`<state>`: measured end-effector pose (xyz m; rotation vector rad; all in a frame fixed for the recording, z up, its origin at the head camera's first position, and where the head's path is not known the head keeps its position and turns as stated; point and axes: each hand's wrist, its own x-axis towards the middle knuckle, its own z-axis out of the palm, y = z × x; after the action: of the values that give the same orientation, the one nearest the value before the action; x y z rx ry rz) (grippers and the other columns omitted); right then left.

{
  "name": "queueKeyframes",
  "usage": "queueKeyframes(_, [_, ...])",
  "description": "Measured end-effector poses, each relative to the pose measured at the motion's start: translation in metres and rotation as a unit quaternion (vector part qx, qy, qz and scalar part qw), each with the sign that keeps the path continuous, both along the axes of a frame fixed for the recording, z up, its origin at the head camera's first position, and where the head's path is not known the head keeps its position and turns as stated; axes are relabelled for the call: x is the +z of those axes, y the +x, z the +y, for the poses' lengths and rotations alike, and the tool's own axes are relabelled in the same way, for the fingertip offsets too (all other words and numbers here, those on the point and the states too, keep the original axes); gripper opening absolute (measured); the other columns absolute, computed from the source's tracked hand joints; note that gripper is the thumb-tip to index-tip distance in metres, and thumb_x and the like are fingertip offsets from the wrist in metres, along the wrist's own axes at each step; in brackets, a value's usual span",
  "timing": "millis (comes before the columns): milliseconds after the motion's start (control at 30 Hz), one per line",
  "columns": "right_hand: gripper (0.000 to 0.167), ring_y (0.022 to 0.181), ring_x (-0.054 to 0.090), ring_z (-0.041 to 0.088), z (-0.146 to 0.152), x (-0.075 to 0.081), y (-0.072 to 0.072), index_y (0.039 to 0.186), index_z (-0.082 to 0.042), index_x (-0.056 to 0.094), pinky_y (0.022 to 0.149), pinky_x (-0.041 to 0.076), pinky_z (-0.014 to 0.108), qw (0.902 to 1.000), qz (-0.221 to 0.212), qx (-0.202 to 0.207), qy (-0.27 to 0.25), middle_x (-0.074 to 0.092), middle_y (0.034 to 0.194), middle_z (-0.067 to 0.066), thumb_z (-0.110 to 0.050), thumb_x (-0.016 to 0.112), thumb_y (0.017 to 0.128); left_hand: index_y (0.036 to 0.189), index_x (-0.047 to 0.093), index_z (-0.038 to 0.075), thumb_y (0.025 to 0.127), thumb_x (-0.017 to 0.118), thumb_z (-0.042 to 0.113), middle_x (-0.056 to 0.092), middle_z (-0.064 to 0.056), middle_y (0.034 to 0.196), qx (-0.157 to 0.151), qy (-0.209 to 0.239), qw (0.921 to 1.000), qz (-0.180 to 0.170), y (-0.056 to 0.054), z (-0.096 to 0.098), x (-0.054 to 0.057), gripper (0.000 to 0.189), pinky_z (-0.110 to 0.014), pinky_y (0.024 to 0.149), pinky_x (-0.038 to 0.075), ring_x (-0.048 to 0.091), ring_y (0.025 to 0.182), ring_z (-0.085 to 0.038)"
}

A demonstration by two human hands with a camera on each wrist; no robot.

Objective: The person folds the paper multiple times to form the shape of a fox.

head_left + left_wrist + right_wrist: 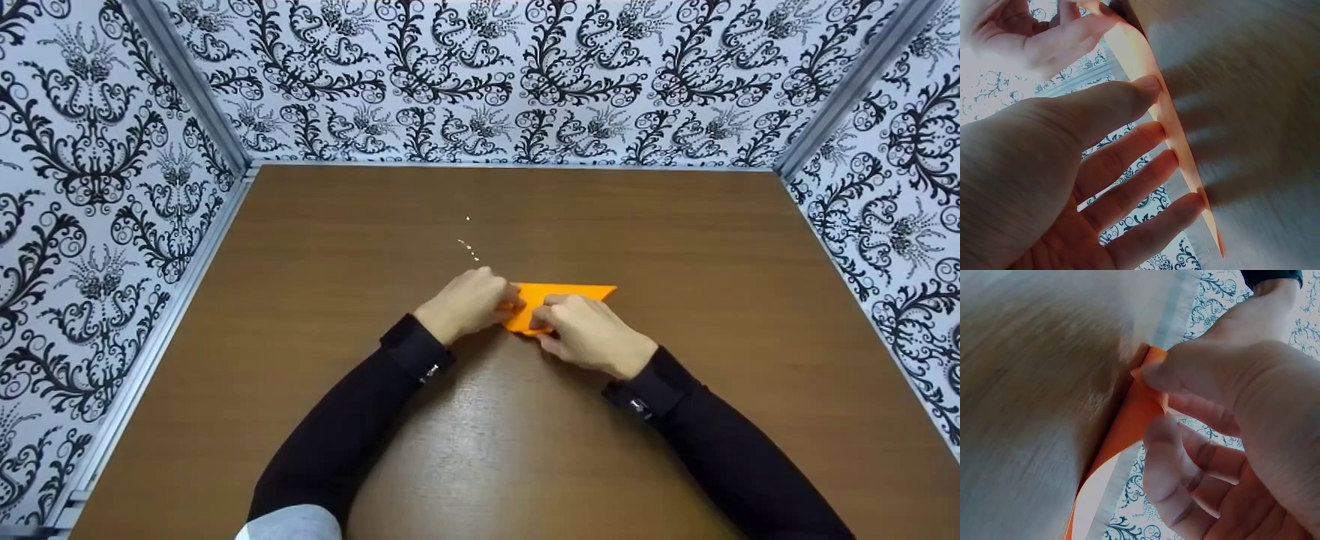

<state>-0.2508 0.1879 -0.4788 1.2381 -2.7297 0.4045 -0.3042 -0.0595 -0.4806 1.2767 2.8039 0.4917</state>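
Note:
A folded sheet of orange paper [566, 291] lies on the brown table in the head view, its pointed corner to the right. My left hand [472, 300] rests at the paper's left end. In the left wrist view, its fingertips [1192, 203] press along the paper [1134, 53] with the fingers fairly straight. My right hand [592, 334] is at the paper's near edge. The right wrist view shows its thumb and index finger pinching a raised flap of the orange paper [1123, 422], which curls up off the tabletop.
The wooden table [360, 225] spreads around both hands. Small bright specks [469, 246] show on it beyond the left hand. Black-and-white patterned walls [457, 82] enclose the back and sides, with grey metal strips [196, 82] in the corners.

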Motion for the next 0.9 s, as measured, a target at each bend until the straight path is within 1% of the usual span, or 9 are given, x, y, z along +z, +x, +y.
queueKeyframes(167, [0.011,0.087,0.08,0.025,0.002,0.001,-0.006,0.109,-0.002,0.086,0.08,0.069,0.04,0.9975,-0.04,0.006,-0.058,0.089,0.104,0.013,0.002,0.086,0.1,0.114,0.092,0.01,0.109,0.084,0.011,0.09,-0.008,0.104,-0.008,0.003,0.9999,0.006,0.0,0.0,0.001,0.009,-0.05,0.089,0.071,0.082,0.092,-0.035])
queueKeyframes(267, [0.011,0.084,0.079,0.024,0.003,0.002,-0.008,0.111,-0.001,0.086,0.077,0.066,0.034,0.9944,-0.072,0.004,-0.078,0.089,0.105,0.014,0.003,0.085,0.101,0.112,0.091,0.01,0.109,0.084,0.01,0.089,-0.008,0.101,-0.01,0.007,0.9999,0.006,0.0,0.0,0.001,0.007,-0.049,0.088,0.07,0.08,0.09,-0.034])
queueKeyframes(367, [0.011,0.08,0.078,0.022,0.004,0.005,-0.009,0.113,-0.001,0.085,0.074,0.062,0.028,0.9919,-0.095,0.002,-0.084,0.089,0.106,0.014,0.002,0.084,0.103,0.114,0.092,0.009,0.11,0.084,0.01,0.09,-0.009,0.105,-0.006,0.012,0.9999,0.0,0.0,0.0,0.001,0.009,-0.048,0.09,0.071,0.082,0.092,-0.033])
queueKeyframes(433, [0.012,0.081,0.078,0.022,0.004,0.006,-0.009,0.115,-0.001,0.085,0.075,0.063,0.028,0.9914,-0.099,0.001,-0.086,0.089,0.107,0.014,0.002,0.084,0.104,0.117,0.092,0.009,0.11,0.084,0.01,0.091,-0.01,0.109,-0.003,0.013,0.9999,-0.005,0.0,0.0,0.001,0.011,-0.048,0.092,0.072,0.083,0.094,-0.033])
queueKeyframes(533, [0.011,0.086,0.081,0.023,0.004,0.006,-0.01,0.115,-0.001,0.085,0.078,0.068,0.035,0.9918,-0.09,0.002,-0.091,0.089,0.108,0.014,0.002,0.084,0.104,0.119,0.092,0.008,0.11,0.085,0.01,0.092,-0.01,0.112,0.0,0.015,0.9999,-0.005,0.001,0.0,0.001,0.012,-0.048,0.094,0.073,0.085,0.097,-0.033])
queueKeyframes(633, [0.009,0.088,0.082,0.022,0.004,0.006,-0.011,0.113,-0.001,0.086,0.081,0.07,0.04,0.9925,-0.078,-0.002,-0.094,0.09,0.105,0.012,0.001,0.083,0.105,0.117,0.092,0.008,0.108,0.087,0.01,0.092,-0.01,0.111,0.001,0.016,0.9999,0.002,0.001,-0.001,0.002,0.01,-0.048,0.095,0.073,0.086,0.099,-0.034])
queueKeyframes(700, [0.006,0.083,0.08,0.019,0.004,0.006,-0.012,0.111,-0.002,0.086,0.079,0.068,0.036,0.9919,-0.083,-0.008,-0.097,0.089,0.101,0.011,0.0,0.083,0.106,0.115,0.092,0.007,0.107,0.088,0.01,0.092,-0.01,0.11,0.0,0.018,0.9998,0.006,0.002,-0.001,0.003,0.009,-0.049,0.095,0.073,0.087,0.099,-0.034])
queueKeyframes(800, [0.005,0.076,0.076,0.011,0.004,0.006,-0.013,0.109,-0.004,0.084,0.075,0.063,0.028,0.989,-0.106,-0.024,-0.1,0.087,0.094,0.01,-0.001,0.081,0.109,0.114,0.091,0.006,0.106,0.089,0.008,0.092,-0.01,0.109,-0.002,0.019,0.9998,0.006,0.002,-0.001,0.003,0.009,-0.049,0.095,0.073,0.087,0.099,-0.034])
queueKeyframes(900, [0.004,0.072,0.076,0.009,0.004,0.007,-0.015,0.108,-0.003,0.081,0.071,0.061,0.023,0.9846,-0.13,-0.035,-0.111,0.086,0.091,0.011,-0.001,0.08,0.11,0.111,0.09,0.005,0.106,0.089,0.008,0.091,-0.01,0.107,-0.004,0.021,0.9997,0.008,0.002,-0.001,0.002,0.007,-0.049,0.094,0.073,0.086,0.097,-0.034])
